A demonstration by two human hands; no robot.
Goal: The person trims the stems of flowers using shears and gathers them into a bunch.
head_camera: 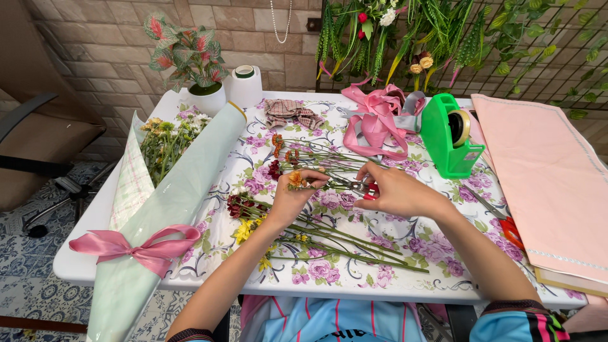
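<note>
Pinching an orange flower (296,179) in the closed left hand (292,197) above the floral tablecloth (405,250), squeezing red-handled cutters (362,187) around its stem with the closed right hand (394,192).

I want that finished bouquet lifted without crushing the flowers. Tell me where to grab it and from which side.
Take the bouquet at its narrow waist just above the pink bow, coming from the table edge nearest the person. There the pale green wrap is gathered tight around the stems, so a hand can close around it. The flower heads sit at the wide far end, best left untouched.
</note>
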